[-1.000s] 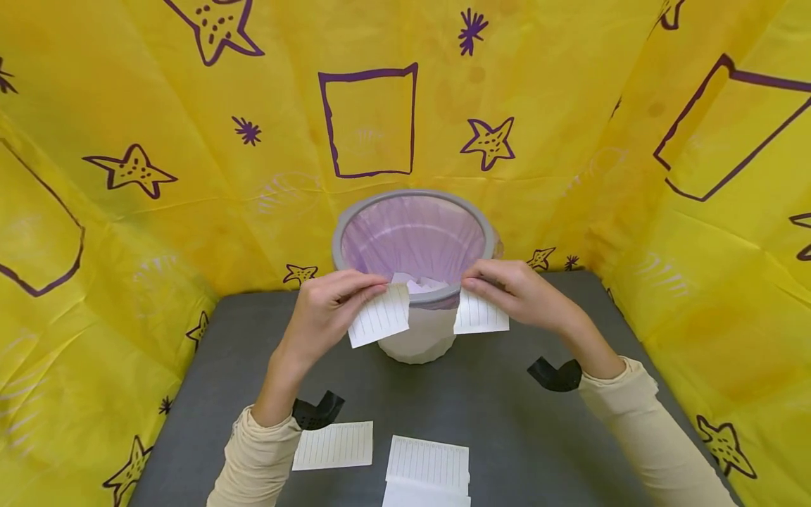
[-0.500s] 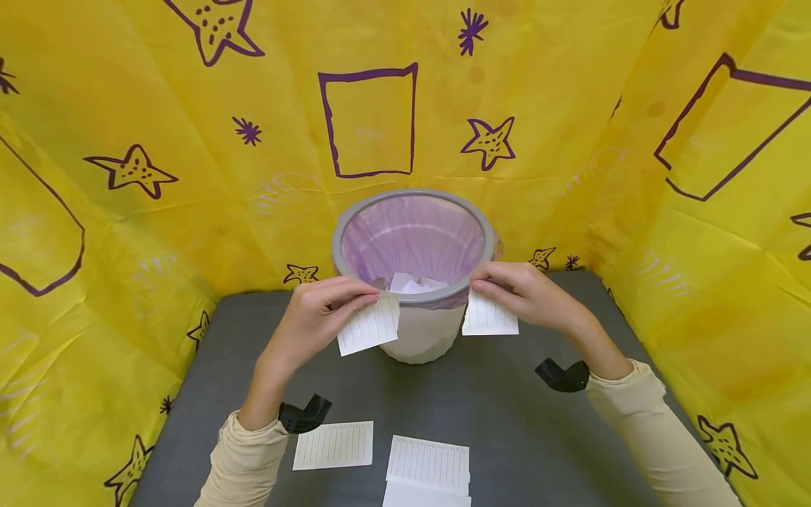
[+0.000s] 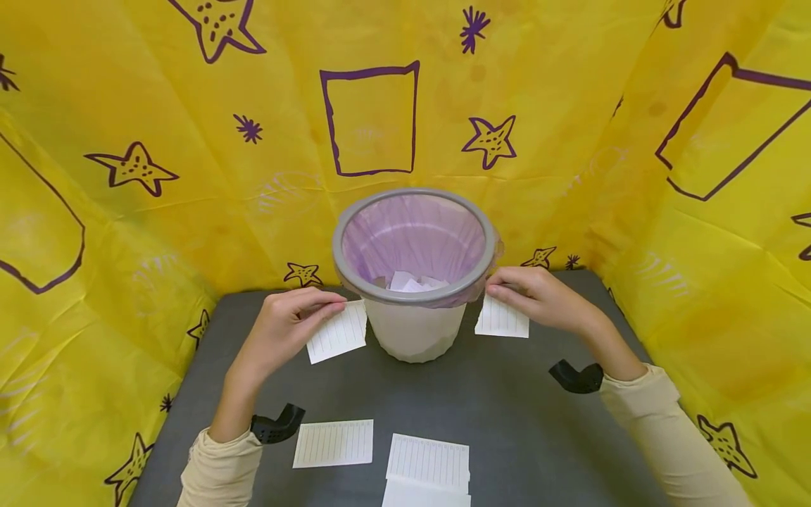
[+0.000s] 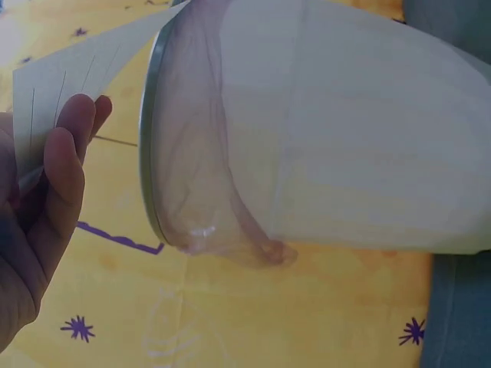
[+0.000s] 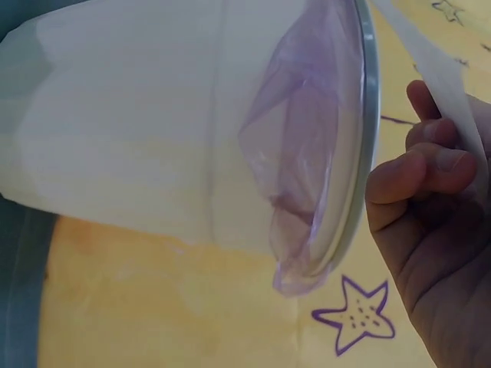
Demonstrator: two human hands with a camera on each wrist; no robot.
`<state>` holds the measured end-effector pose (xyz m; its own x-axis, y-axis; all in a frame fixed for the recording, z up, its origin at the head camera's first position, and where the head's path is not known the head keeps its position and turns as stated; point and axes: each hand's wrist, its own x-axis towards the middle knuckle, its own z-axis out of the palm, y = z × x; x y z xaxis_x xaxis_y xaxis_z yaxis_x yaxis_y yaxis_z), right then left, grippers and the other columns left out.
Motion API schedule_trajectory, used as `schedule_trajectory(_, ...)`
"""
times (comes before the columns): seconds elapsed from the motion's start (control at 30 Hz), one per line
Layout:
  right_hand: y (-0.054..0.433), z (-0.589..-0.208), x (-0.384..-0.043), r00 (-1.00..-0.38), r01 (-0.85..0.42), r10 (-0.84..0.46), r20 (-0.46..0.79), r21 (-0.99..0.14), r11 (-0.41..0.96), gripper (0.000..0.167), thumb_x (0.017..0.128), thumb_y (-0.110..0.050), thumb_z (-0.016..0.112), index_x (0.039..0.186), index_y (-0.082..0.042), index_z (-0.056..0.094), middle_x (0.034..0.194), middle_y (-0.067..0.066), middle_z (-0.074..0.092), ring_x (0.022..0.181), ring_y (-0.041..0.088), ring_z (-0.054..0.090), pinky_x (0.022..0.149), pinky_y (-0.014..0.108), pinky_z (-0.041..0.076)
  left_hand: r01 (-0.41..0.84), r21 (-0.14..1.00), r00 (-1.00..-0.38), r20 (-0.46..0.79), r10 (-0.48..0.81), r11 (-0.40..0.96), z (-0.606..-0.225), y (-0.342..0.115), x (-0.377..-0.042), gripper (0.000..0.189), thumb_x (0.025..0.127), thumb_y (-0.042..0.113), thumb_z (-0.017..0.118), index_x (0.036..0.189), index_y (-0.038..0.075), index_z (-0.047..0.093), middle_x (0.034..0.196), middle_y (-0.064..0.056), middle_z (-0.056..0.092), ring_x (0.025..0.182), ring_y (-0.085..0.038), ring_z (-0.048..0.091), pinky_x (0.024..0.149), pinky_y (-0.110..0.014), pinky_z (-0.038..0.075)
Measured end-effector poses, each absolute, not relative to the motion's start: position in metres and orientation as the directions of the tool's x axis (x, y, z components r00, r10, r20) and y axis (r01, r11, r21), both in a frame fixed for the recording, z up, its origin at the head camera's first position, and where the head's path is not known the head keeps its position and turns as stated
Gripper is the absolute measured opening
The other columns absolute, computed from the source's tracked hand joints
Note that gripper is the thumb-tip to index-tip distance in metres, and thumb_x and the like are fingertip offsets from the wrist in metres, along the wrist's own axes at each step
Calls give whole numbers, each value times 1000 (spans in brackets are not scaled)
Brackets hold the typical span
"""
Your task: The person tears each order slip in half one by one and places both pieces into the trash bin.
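In the head view my left hand [image 3: 281, 327] pinches a piece of lined paper [image 3: 338, 332] by its upper edge, left of the bin. The right hand [image 3: 538, 299] pinches another lined piece [image 3: 503, 318] just right of the bin, and that piece has an uneven left edge. Between the hands stands a pale waste bin [image 3: 415, 331] with a grey rim and a purple liner. White paper scraps [image 3: 412, 283] lie inside it. Both wrist views show the fingers curled against paper beside the bin's rim.
On the dark grey table [image 3: 507, 422] near the front lie a lined card [image 3: 334, 443] and, to its right, a lined sheet [image 3: 427, 463] overlapping more white paper [image 3: 426, 494]. Yellow patterned cloth [image 3: 285, 141] walls the back and both sides.
The hands have moved apart, each carrying its paper piece: the left hand leftward and down, the right hand slightly rightward. More of the bin's front now shows. The papers on the table stay put.
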<state>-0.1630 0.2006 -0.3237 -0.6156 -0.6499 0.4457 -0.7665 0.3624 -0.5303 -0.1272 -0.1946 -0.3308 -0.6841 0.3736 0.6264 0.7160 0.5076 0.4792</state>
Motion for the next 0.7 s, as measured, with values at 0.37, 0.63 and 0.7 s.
schedule_trajectory(0.37, 212, -327, -164, -638, -756, -628, 446, -517, 401, 16, 89, 3, 63, 91, -13, 63, 78, -5, 61, 65, 0, 51, 56, 16, 45, 698, 467, -694, 630, 349, 543, -333, -212, -130, 20, 78, -2, 76, 94, 11, 77, 86, -2, 75, 74, 1, 63, 64, -8, 48)
schedule_trajectory(0.63, 222, -328, -167, -666, -736, -602, 441, -518, 435, 9, 91, -3, 63, 92, -12, 64, 78, -5, 61, 67, 1, 51, 57, 16, 45, 698, 442, -680, 656, 327, 563, -329, -220, -133, 20, 76, -3, 77, 92, 9, 77, 84, -3, 76, 77, 5, 63, 66, -6, 47)
schedule_trajectory(0.7, 223, -329, -168, -667, -734, -602, 438, -523, 433, 8, 92, -3, 63, 93, -11, 64, 78, -5, 61, 67, 1, 51, 57, 16, 45, 699, 438, -676, 662, 323, 565, -329, -221, -133, 21, 76, -4, 78, 92, 9, 77, 84, -3, 76, 78, 7, 63, 67, -5, 47)
